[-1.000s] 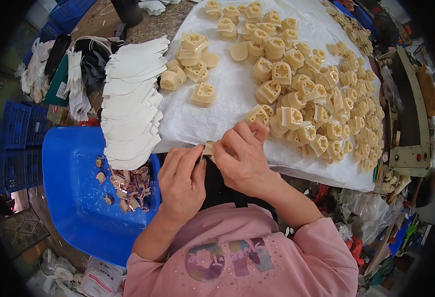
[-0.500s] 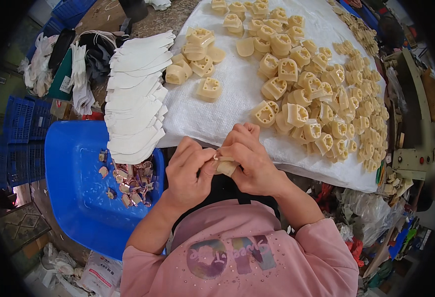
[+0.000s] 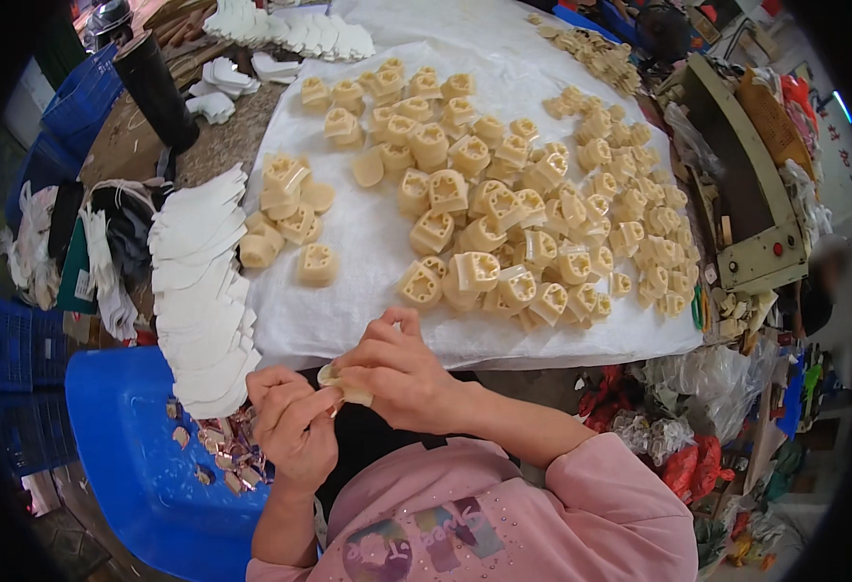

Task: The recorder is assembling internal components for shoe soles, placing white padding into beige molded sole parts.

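Note:
Just off the table's near edge, my two hands hold one cream moulded block (image 3: 356, 391), which looks like a shoe heel. My right hand (image 3: 397, 373) grips it from above and from the right, with the fingers bent round it. My left hand (image 3: 293, 419) pinches at its left side, thumb and fingertips pressed together. Fingers cover much of the block. Many similar cream blocks (image 3: 479, 272) with hollowed faces lie heaped on the white woven sheet (image 3: 348, 320). A smaller pile (image 3: 285, 189) sits to the left.
Overlapping white cut pieces (image 3: 198, 291) run down the table's left edge, over a blue tub (image 3: 115, 417) holding small shiny coppery pieces (image 3: 232, 451). A black cylinder (image 3: 157, 92) stands far left. Plastic bags (image 3: 712, 393) and a pale green machine (image 3: 756, 223) are at right.
The whole view has shifted, so table and hands appear farther left and lower. Both hands still hold the cream block, now tilted differently; my left hand's fingers have changed position.

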A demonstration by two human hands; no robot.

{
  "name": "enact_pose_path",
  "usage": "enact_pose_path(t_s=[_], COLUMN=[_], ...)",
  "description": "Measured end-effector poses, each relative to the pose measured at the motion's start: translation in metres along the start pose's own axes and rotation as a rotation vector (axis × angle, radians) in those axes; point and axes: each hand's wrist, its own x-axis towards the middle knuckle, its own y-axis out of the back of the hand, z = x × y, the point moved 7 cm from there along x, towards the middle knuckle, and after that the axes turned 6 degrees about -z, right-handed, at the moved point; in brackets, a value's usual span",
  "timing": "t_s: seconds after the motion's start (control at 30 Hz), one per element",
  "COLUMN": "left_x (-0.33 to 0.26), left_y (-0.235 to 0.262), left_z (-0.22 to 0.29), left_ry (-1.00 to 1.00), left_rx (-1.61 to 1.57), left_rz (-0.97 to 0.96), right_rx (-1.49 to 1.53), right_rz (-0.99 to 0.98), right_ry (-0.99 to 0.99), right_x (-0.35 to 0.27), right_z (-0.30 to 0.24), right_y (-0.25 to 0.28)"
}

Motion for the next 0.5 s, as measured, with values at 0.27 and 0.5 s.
enact_pose_path(t_s=[0.27,0.5], left_x=[0.005,0.003], left_y=[0.012,-0.003], left_z=[-0.011,0.004], left_ry=[-0.018,-0.014], left_rx=[-0.131,-0.413], left_rz=[0.166,0.177], right_rx=[0.05,1.117], right_rz=[0.071,0.313], right_ry=[-0.082,-0.67], right_x=[0.008,-0.042], right_z=[-0.008,0.025], right_y=[0.03,-0.018])
